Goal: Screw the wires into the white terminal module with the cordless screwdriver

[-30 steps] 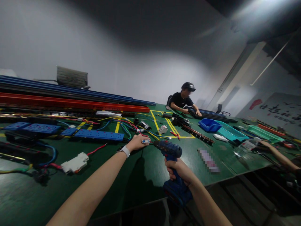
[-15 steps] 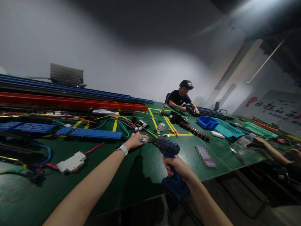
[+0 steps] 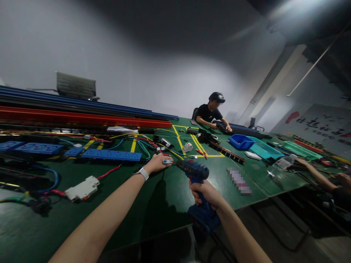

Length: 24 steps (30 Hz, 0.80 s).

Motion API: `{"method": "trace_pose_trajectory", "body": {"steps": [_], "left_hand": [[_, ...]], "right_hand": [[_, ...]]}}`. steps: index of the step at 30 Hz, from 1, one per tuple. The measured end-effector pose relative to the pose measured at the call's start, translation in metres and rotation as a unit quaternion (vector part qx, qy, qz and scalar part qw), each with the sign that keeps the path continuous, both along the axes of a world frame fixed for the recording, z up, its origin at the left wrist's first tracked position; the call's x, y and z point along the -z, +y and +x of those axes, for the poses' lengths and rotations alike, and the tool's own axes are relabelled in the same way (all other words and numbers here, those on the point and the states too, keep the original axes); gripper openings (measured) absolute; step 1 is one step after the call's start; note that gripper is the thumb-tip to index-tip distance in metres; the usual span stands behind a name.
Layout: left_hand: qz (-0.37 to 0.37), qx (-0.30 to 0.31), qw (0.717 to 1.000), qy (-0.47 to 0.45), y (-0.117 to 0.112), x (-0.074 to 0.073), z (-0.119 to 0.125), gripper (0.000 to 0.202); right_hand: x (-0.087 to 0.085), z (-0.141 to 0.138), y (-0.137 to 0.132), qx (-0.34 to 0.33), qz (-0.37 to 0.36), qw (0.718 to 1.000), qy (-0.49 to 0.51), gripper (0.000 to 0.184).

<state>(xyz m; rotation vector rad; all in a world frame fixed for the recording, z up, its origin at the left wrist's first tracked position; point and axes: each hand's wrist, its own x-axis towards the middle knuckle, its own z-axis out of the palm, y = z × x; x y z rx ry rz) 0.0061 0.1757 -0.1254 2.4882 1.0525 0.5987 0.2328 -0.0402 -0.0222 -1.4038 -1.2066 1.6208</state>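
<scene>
My right hand (image 3: 203,194) is wrapped round the grip of a blue cordless drill (image 3: 195,170), which points left. Its bit reaches the small white and blue electrical part (image 3: 168,161) in my left hand (image 3: 157,163); whether the two touch I cannot tell. The fingers of that hand are closed on the part, just above the green table (image 3: 175,204). Close behind it lie coloured wires (image 3: 144,144) and a blue socket strip (image 3: 112,155). A white circuit breaker (image 3: 188,147) stands farther back. Another white breaker (image 3: 83,188) with red leads lies at left.
Orange (image 3: 82,117) and blue rails (image 3: 90,104) run along the back left. Blue (image 3: 241,141) and teal trays (image 3: 264,148) stand at right, near a clear plastic bottle (image 3: 283,164). Across the table sits a person (image 3: 210,113); another person's arm (image 3: 319,175) enters at right.
</scene>
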Motion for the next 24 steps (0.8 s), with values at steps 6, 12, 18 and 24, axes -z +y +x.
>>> {"method": "trace_pose_trajectory", "body": {"steps": [6, 12, 18, 24], "left_hand": [[0.002, -0.003, 1.000, -0.005, 0.0000, 0.0014, 0.0004, 0.043], [0.001, -0.003, 1.000, -0.008, -0.0008, 0.0007, -0.0001, 0.041], [0.002, 0.002, 1.000, -0.002, 0.0002, 0.0013, -0.0002, 0.041], [0.003, 0.001, 1.000, -0.003, -0.0006, 0.0002, -0.0001, 0.042]], "right_hand": [[0.0004, -0.0005, -0.0005, 0.008, -0.006, 1.000, 0.000, 0.019], [-0.0009, -0.0003, -0.0008, 0.009, -0.003, 1.000, 0.002, 0.017], [-0.0003, 0.0003, -0.0004, 0.001, 0.002, 1.000, 0.012, 0.015], [-0.0012, -0.0004, -0.0009, 0.003, 0.003, 1.000, 0.015, 0.017]]}}
